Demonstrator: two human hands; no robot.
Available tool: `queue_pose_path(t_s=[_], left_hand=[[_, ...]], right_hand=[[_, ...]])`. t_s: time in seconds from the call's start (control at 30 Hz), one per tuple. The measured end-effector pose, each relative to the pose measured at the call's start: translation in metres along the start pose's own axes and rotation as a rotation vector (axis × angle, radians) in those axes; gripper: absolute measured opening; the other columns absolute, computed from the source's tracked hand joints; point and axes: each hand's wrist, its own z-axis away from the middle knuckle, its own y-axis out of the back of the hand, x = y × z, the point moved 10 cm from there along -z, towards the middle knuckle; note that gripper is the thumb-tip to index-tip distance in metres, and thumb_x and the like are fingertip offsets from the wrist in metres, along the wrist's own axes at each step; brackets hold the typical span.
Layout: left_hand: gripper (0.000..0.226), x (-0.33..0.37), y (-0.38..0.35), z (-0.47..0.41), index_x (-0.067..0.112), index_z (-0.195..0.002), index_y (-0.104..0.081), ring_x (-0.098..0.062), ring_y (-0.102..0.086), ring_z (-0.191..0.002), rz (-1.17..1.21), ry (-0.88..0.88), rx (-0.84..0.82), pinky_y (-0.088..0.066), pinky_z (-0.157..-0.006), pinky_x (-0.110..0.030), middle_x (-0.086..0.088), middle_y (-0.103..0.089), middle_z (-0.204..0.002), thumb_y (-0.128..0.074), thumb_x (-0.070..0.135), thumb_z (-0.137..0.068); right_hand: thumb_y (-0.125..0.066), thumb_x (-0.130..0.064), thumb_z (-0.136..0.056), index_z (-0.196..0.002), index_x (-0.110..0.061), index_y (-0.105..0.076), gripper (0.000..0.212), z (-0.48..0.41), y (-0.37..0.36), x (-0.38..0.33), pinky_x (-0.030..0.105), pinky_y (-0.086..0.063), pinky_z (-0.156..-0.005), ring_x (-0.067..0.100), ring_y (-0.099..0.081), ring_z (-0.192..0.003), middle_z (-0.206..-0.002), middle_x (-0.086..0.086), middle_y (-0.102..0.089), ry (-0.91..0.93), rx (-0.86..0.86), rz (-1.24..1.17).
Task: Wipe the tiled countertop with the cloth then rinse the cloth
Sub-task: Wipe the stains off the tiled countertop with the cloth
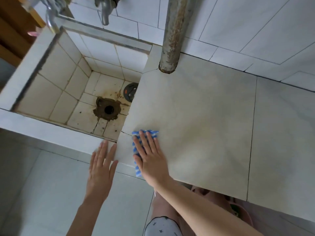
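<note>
Now right hand (150, 157), fingers spread flat, presses the blue-and-white striped cloth (137, 170) on the pale tiled surface (204, 116) (looks mid-wipe, rinse not yet done).

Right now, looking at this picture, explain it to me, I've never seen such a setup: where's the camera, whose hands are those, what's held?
No machine here: the camera is worn on a person's head and looks down, so both hands are that person's own. The right hand lies flat on a blue and white striped cloth, pressing it onto the pale tiled countertop near its front corner, not gripping it. The left hand, fingers straight, is by the counter's edge and holds nothing. On the left is a tiled sink with a stained drain and a tap above; a rusty pipe rises from the countertop.
</note>
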Motion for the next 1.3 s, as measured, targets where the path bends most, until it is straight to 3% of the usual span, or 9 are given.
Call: queue_pose_path(t_s=[0.27, 0.33, 0.4, 0.57, 0.7, 0.77, 0.93, 1.07, 1.3], left_hand=[[0.045, 0.004, 0.013, -0.001, 0.019, -0.140, -0.040, -0.015, -0.020, -0.143, 0.135, 0.035, 0.106, -0.013, -0.117, -0.035, -0.005, -0.031, -0.151, -0.027, 0.029, -0.098], [0.044, 0.006, 0.019, -0.002, 0.016, -0.134, -0.048, -0.019, -0.030, -0.138, 0.194, 0.060, 0.145, -0.020, -0.115, -0.038, -0.007, -0.038, -0.146, -0.029, 0.030, -0.097], [0.042, 0.015, 0.026, -0.007, 0.014, -0.128, -0.054, -0.020, -0.042, -0.128, 0.245, 0.038, 0.165, -0.031, -0.110, -0.040, -0.005, -0.047, -0.138, -0.033, 0.030, -0.095], [0.029, 0.055, 0.026, -0.019, 0.018, -0.112, -0.066, -0.007, -0.059, -0.101, 0.356, -0.136, 0.148, -0.050, -0.084, -0.024, 0.004, -0.065, -0.111, -0.052, 0.030, -0.089], [0.033, 0.067, 0.012, -0.021, 0.022, -0.104, -0.068, -0.002, -0.056, -0.097, 0.292, -0.229, 0.091, -0.054, -0.069, -0.021, 0.009, -0.064, -0.103, -0.078, 0.017, -0.073], [0.034, 0.066, 0.012, -0.021, 0.022, -0.103, -0.067, -0.003, -0.055, -0.098, 0.290, -0.268, 0.106, -0.055, -0.067, -0.023, 0.012, -0.060, -0.106, -0.079, 0.014, -0.072], [0.027, 0.067, 0.013, -0.027, 0.020, -0.101, -0.068, -0.007, -0.054, -0.091, 0.271, -0.323, 0.148, -0.057, -0.062, -0.027, 0.010, -0.052, -0.103, -0.074, 0.015, -0.075], [0.030, 0.072, 0.017, -0.032, 0.013, -0.086, -0.072, -0.009, -0.056, -0.081, 0.224, -0.312, 0.142, -0.055, -0.054, -0.025, 0.001, -0.064, -0.088, -0.084, 0.004, -0.060], [0.022, 0.069, 0.026, -0.034, 0.014, -0.088, -0.073, -0.011, -0.061, -0.074, 0.256, -0.241, 0.163, -0.055, -0.059, -0.024, 0.002, -0.067, -0.083, -0.081, 0.008, -0.067]], right_hand=[[-0.019, -0.040, -0.101, -0.146, -0.017, -0.031, 0.053, -0.058, -0.001, -0.005, 0.041, -0.024, -0.113, 0.025, -0.022, -0.143, -0.153, 0.006, -0.028, 0.127, -0.097, 0.002], [-0.012, -0.039, -0.101, -0.147, -0.017, -0.027, 0.053, -0.058, 0.013, -0.004, 0.040, -0.018, -0.117, 0.022, -0.019, -0.143, -0.155, 0.006, -0.025, 0.167, -0.090, -0.087], [-0.022, -0.035, -0.100, -0.148, -0.019, -0.022, 0.051, -0.057, 0.031, 0.006, 0.034, -0.009, -0.117, 0.020, -0.014, -0.144, -0.156, 0.004, -0.019, 0.186, -0.085, -0.176], [-0.049, -0.024, -0.087, -0.112, -0.018, -0.062, 0.029, -0.021, 0.056, 0.026, 0.032, -0.039, -0.094, 0.017, -0.048, -0.107, -0.116, 0.001, -0.063, 0.293, 0.038, -0.229], [-0.071, -0.016, -0.074, -0.105, -0.021, -0.064, 0.032, 0.002, 0.049, 0.021, 0.029, -0.045, -0.086, 0.014, -0.048, -0.098, -0.107, -0.003, -0.062, 0.371, 0.006, -0.223], [-0.076, -0.016, -0.070, -0.103, -0.022, -0.064, 0.035, 0.000, 0.048, 0.017, 0.029, -0.050, -0.082, 0.014, -0.052, -0.095, -0.105, -0.004, -0.061, 0.367, -0.002, -0.179], [-0.076, -0.015, -0.069, -0.094, -0.020, -0.064, 0.028, -0.009, 0.049, 0.017, 0.024, -0.042, -0.074, 0.017, -0.054, -0.080, -0.092, -0.004, -0.060, 0.306, 0.022, -0.124], [-0.073, -0.011, -0.071, -0.087, -0.020, -0.065, 0.020, -0.009, 0.051, 0.019, 0.023, -0.035, -0.074, 0.016, -0.050, -0.078, -0.088, -0.004, -0.060, 0.277, 0.063, -0.142], [-0.068, -0.009, -0.074, -0.077, -0.018, -0.063, 0.010, -0.016, 0.064, 0.023, 0.024, -0.035, -0.068, 0.016, -0.047, -0.074, -0.075, -0.005, -0.061, 0.264, 0.124, -0.213]])
